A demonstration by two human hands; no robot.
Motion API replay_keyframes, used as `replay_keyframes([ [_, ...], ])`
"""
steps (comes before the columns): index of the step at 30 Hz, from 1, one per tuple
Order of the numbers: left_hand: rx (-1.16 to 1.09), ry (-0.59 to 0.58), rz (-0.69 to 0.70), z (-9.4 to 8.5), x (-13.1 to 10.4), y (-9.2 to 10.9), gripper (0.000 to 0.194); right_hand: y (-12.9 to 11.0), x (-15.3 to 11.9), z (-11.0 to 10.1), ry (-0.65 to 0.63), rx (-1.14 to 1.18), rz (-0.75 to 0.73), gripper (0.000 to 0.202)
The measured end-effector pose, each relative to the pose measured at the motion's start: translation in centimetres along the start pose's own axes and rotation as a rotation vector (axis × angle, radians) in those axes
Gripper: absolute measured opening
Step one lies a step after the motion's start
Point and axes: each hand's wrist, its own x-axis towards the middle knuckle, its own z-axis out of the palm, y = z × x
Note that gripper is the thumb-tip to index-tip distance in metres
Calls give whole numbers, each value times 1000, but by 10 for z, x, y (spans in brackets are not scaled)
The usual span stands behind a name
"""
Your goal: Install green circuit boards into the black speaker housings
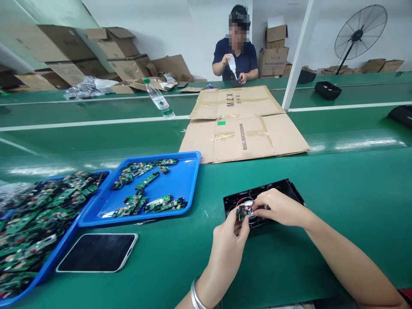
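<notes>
My left hand (229, 240) pinches a small green circuit board (242, 213) above the near left part of a black plastic housing (291, 189). My right hand (278, 208) reaches in from the right, its fingers closed at the board's right edge beside red and black wires (243, 199). What the right fingertips grip is too small to make out. The housing lies open on the green table, tilted slightly, with a round silver part partly visible under the hands.
Blue trays (195, 180) (72, 227) of circuit boards and a phone (98, 253) lie left. Flattened cardboard (244, 133) and a bottle (161, 102) are ahead. Across the table, a person (236, 58) holds a white squeeze bottle (231, 64).
</notes>
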Motion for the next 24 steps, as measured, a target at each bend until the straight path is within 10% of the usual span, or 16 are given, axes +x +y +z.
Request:
replay_keyframes([
  [24,-13,-128,25,-5,2,0,25,-6,0,5,63,-113,77,10],
])
